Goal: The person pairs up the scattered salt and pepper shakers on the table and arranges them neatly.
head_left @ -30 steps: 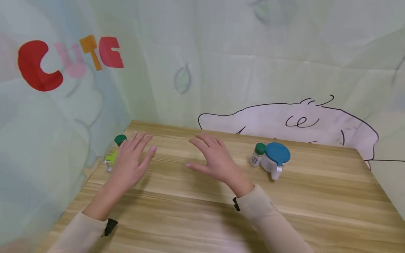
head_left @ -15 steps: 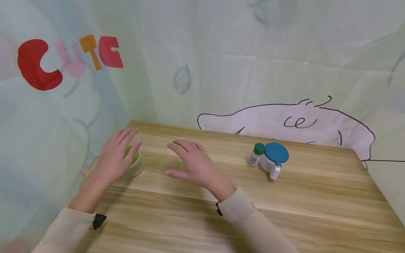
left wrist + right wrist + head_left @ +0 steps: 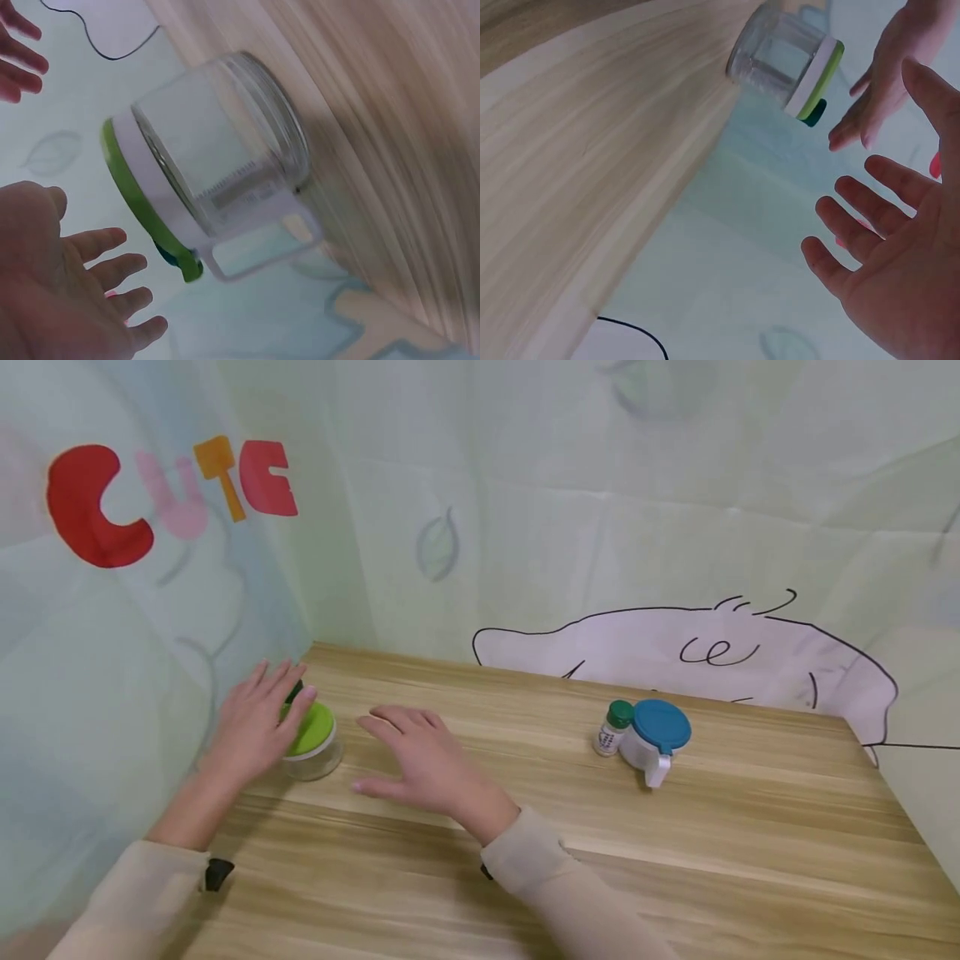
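Note:
A clear jar (image 3: 313, 766) with a lime-green lid (image 3: 315, 728) stands upright at the table's left side. Its white collar and handle (image 3: 262, 251) show in the left wrist view. My left hand (image 3: 257, 725) hovers over the lid's left part, fingers spread; the left wrist view shows a gap between them and the lid. To the right of the jar, my right hand (image 3: 431, 768) hangs in the air with fingers extended and thumb apart, holding nothing. A dark green cap (image 3: 296, 692) peeks out behind the lid, mostly hidden by my left hand.
Further right, a small shaker bottle (image 3: 611, 731) with a green cap stands beside a white-handled jar with a blue lid (image 3: 662, 724). Printed cloth walls (image 3: 525, 527) border the wooden table (image 3: 750, 827) at the back and left.
Both hands have moved left. The left hand has come off to the lid's left side, revealing the green-lidded jar, and the right hand has moved nearer to it. The right-hand items stay put.

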Demonstrator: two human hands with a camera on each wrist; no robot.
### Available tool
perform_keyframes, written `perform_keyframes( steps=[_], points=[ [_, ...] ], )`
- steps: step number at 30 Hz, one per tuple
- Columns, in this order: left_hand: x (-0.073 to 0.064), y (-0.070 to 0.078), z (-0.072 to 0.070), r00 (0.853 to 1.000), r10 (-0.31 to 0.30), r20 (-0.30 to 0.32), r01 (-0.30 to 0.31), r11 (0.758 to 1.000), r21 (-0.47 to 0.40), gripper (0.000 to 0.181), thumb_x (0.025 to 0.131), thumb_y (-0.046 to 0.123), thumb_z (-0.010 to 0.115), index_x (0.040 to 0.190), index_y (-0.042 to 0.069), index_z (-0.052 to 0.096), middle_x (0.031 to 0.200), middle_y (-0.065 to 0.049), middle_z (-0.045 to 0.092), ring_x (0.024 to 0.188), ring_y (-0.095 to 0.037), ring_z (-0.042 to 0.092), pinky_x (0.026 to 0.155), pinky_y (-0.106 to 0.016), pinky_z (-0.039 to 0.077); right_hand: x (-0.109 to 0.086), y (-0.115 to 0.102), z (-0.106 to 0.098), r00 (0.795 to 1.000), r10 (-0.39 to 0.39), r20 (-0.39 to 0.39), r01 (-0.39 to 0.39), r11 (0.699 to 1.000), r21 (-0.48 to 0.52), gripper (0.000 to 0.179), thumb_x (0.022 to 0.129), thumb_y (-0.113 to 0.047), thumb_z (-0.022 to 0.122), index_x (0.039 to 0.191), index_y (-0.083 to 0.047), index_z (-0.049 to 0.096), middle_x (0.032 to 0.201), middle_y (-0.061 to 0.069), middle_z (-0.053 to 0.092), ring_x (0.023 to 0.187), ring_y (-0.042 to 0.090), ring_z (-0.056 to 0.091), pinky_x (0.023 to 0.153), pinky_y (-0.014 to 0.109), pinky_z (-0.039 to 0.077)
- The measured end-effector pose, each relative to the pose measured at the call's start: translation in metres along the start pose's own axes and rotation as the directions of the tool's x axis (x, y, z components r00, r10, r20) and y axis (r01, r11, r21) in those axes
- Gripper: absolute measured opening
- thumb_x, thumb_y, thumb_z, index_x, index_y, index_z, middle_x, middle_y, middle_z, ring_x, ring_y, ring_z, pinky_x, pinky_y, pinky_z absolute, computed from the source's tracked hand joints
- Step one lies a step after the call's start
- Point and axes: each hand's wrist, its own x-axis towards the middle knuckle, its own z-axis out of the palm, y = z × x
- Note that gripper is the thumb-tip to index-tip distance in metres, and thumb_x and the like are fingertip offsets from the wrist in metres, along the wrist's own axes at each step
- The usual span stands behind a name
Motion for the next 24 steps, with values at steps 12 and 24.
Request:
perform_keyframes(
  steps=[12,24],
  points=[
    [0.005,-0.016,-0.006,0.998,-0.034,0.061,0.031,0.998,0.051,0.070,0.116,0.050,0.028,0.162,-0.001,0.036,0.167,-0.033,0.028,0.157,-0.058,0.013,0.121,-0.078,0.013,0.024,-0.020,0.018,0.999,-0.015,0.046,0.017,0.999,-0.041,0.083,0.099,-0.067,0.062,0.165,-0.023,0.039,0.169,-0.001,0.039,0.156,0.020,0.037,0.125,0.043,0.037],
    [0.009,-0.041,0.001,0.998,-0.022,0.066,0.016,0.996,0.084,0.071,0.116,0.048,0.027,0.160,-0.007,0.036,0.163,-0.040,0.028,0.152,-0.063,0.019,0.120,-0.076,0.019,0.041,-0.037,0.033,0.998,-0.027,0.048,0.030,0.998,-0.059,0.082,0.101,-0.070,0.055,0.167,-0.027,0.034,0.174,-0.001,0.028,0.160,0.017,0.028,0.126,0.042,0.034]
  ],
)
